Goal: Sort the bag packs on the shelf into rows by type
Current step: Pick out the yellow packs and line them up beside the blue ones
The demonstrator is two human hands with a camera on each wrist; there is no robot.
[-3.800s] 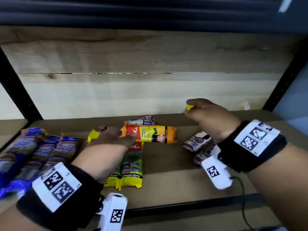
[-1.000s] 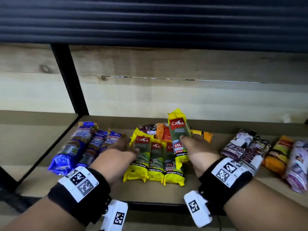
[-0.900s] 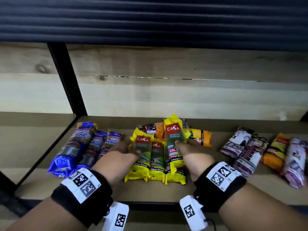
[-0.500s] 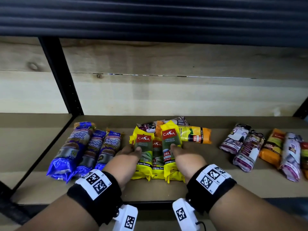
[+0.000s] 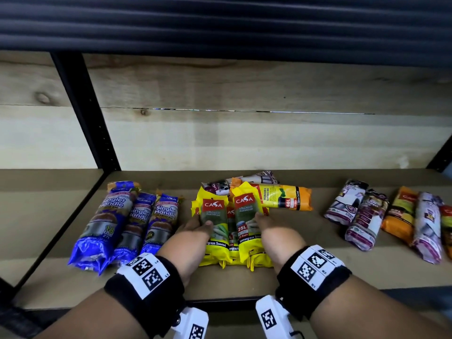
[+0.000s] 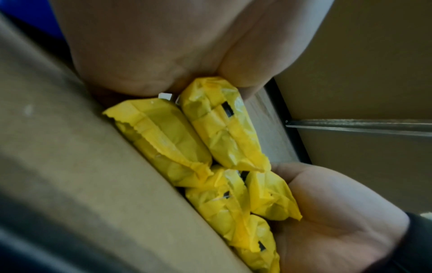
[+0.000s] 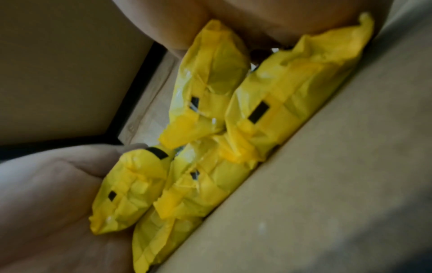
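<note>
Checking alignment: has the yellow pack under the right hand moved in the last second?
Yes. The yellow pack slid toward the shelf front relative to the orange pack, now level with its row.

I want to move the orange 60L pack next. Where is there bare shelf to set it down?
Best: the bare shelf between the yellow packs and the purple-white packs. The board left of the black upright is bare too. Crowded: behind the yellow packs, where the orange pack lies among others.
</note>
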